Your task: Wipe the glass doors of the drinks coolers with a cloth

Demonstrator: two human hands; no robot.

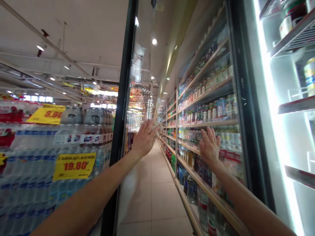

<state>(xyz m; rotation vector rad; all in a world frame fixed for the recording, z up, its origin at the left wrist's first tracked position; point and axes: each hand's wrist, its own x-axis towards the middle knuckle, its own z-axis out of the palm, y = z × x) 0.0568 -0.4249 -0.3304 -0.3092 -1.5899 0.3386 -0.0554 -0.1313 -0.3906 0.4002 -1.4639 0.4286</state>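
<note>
A tall glass door (157, 196) in a black frame stands in front of me, its pane full of reflections. My left hand (146, 137) lies flat against the glass, left of the middle. A pale, crumpled cloth (157, 127) shows past its fingertips, pressed under the hand; motion blurs its edges. Farther right, my right hand (210, 144) is raised to the pane with fingers apart and nothing in it. Whether its palm fully touches the glass is hard to tell.
Shrink-wrapped water bottles (81, 141) are stacked at left, with yellow price signs (73, 166). Lit cooler shelves (297, 106) holding a few jars and cans are close on the right. Rows of drinks (204, 113) and a tiled aisle (152, 209) appear in the glass.
</note>
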